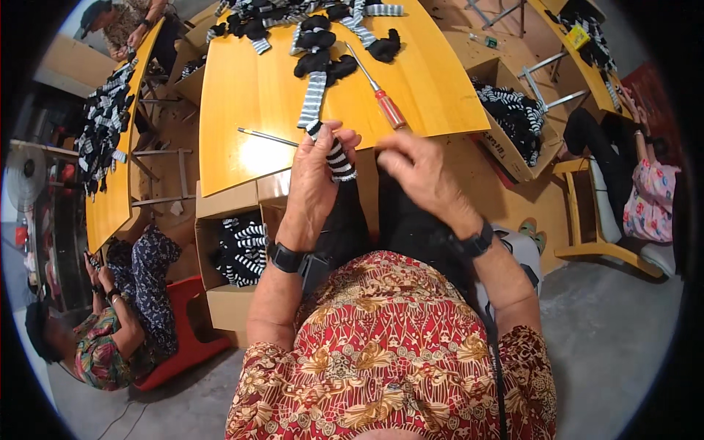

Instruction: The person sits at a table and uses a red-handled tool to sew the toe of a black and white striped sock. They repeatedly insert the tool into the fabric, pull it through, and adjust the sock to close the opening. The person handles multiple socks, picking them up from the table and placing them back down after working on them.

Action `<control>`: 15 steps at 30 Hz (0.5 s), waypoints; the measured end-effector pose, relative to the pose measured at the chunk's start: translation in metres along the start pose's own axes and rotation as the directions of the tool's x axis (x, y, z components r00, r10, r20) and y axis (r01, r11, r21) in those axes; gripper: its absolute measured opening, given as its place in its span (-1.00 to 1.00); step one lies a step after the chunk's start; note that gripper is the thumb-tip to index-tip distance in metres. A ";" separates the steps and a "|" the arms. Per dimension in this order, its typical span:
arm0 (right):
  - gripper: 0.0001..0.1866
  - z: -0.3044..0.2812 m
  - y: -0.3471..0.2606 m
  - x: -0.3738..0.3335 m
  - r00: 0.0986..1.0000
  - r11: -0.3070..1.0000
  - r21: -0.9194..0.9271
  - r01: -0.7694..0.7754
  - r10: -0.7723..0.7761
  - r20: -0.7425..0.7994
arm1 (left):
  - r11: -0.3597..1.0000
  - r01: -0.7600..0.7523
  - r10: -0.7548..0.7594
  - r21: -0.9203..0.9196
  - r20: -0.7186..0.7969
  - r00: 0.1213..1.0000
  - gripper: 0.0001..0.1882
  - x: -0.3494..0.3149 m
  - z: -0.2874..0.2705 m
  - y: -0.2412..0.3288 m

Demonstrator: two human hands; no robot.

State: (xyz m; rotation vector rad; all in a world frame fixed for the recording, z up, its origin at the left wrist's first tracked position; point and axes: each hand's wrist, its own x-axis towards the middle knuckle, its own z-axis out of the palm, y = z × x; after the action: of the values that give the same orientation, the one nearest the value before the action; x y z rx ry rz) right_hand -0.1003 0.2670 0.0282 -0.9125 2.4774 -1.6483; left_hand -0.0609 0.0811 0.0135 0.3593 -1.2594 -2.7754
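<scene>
In front of my chest, over the table's near edge, my left hand (320, 158) is closed on a small black-and-white striped knitted piece (340, 163). The piece hangs from the fingers on the right side of the hand; whether it is a sock or a glove, I cannot tell. To its right, apart from the piece, my right hand (425, 176) is raised with its fingers curled in. Anything inside those fingers is hidden. Just beyond it a screwdriver (389, 108) with a red handle lies on the table. A grey-striped knitted piece (314, 99) lies beyond my left hand.
The yellow table (433, 73) carries a heap of black and striped knitwear (271, 15) and a thin pen-like stick (268, 137). Cardboard boxes of striped knitwear stand at left (205, 242) and right (524, 165). Other people sit at side tables.
</scene>
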 end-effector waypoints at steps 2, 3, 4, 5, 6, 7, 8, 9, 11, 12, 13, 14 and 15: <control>-0.72 -0.004 0.013 0.029 0.973 0.942 -0.307 0.134 -0.183 -0.138 | 0.994 0.026 -0.025 -0.105 0.012 1.000 -0.68 0.003 -0.003 0.003; -0.70 -0.003 0.022 0.041 0.962 0.903 -0.403 0.149 -0.226 -0.150 | 0.986 0.055 -0.050 -0.154 0.040 0.998 -0.67 0.005 -0.003 0.002; -0.68 -0.001 0.030 0.050 0.950 0.855 -0.494 0.160 -0.269 -0.158 | 0.976 0.086 -0.074 -0.202 0.069 0.995 -0.65 0.007 0.000 0.002; -0.67 0.001 0.043 0.055 0.958 0.822 -0.554 0.130 -0.248 -0.143 | 0.960 0.122 -0.100 -0.252 0.100 0.990 -0.65 0.009 0.002 0.001; -0.67 0.005 0.052 0.059 0.966 0.787 -0.607 0.112 -0.230 -0.120 | 0.941 0.149 -0.116 -0.304 0.122 0.986 -0.65 0.009 0.003 0.003; -0.66 0.007 0.060 0.061 0.973 0.747 -0.658 0.094 -0.209 -0.099 | 0.919 0.177 -0.133 -0.353 0.146 0.980 -0.64 0.010 0.005 0.004; -0.66 0.009 0.060 0.060 0.972 0.753 -0.652 0.088 -0.207 -0.108 | 0.916 0.172 -0.113 -0.361 0.180 0.977 -0.67 0.012 0.001 0.005; -0.65 0.010 0.061 0.059 0.972 0.759 -0.646 0.081 -0.204 -0.119 | 0.905 0.168 -0.122 -0.391 0.140 0.983 -0.68 0.014 0.000 0.005; -0.65 0.008 0.057 0.052 0.976 0.828 -0.559 0.055 -0.163 -0.146 | 0.881 0.153 -0.139 -0.449 0.064 0.988 -0.70 0.017 -0.001 0.009; -0.64 0.006 0.051 0.041 0.981 0.882 -0.469 0.040 -0.125 -0.151 | 0.879 0.119 -0.133 -0.462 0.002 0.991 -0.73 0.019 -0.005 0.011; -0.64 0.003 0.044 0.030 0.984 0.926 -0.376 0.021 -0.085 -0.154 | 0.858 0.112 -0.124 -0.501 0.008 0.992 -0.74 0.023 -0.011 0.011; -0.65 0.001 0.035 0.018 0.985 0.976 -0.218 -0.008 -0.030 -0.169 | 0.836 0.104 -0.114 -0.539 0.016 0.993 -0.75 0.026 -0.018 0.012; -0.65 -0.001 0.026 0.004 0.984 0.998 -0.055 -0.041 0.031 -0.175 | 0.811 0.100 -0.106 -0.576 0.024 0.994 -0.76 0.029 -0.024 0.011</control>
State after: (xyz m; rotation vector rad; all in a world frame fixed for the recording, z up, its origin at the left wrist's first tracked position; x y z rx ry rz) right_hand -0.1155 0.2733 0.0078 -0.7533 2.6506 -1.7225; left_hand -0.0839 0.0511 0.0014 0.3919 -0.3417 -3.0517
